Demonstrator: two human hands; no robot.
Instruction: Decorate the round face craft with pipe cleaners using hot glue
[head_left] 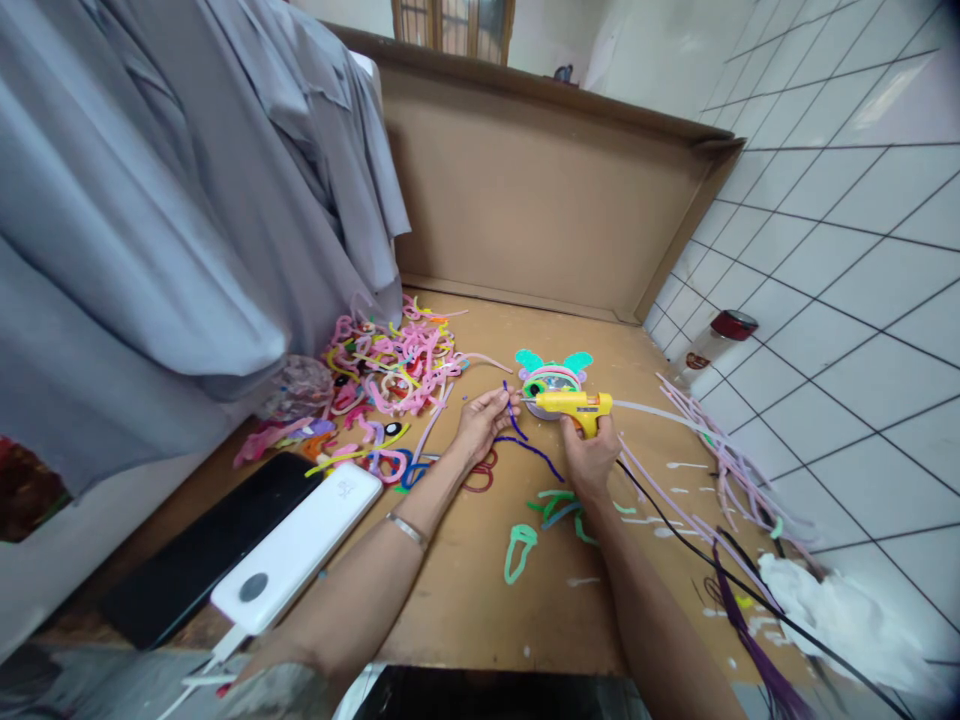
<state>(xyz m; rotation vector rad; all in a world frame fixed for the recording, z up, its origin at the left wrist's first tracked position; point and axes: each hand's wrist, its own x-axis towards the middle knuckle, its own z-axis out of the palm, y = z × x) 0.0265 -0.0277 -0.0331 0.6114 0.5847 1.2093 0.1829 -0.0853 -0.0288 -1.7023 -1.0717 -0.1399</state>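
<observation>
My right hand [591, 458] is wrapped round the grip of a yellow hot glue gun [574, 402], its nozzle pointing left. A clear glue stick [652, 410] runs out of the gun's back end. Between the fingertips of my left hand [484, 425] is a short dark blue pipe cleaner [514, 420], right by the nozzle tip. Behind the gun lies a round craft piece [553, 376] with teal ear-like shapes and a pink band; the gun partly covers it. Another dark blue pipe cleaner [541, 455] rests on the table between my hands.
A tangled heap of pink and yellow pipe cleaners [405, 360] spreads at the left. A white power bank [300, 545] and a black slab [217, 545] lie nearer. Lilac strands [731, 480], a jar [712, 345] and white fluff [832, 610] line the right. Cardboard [525, 190] stands behind.
</observation>
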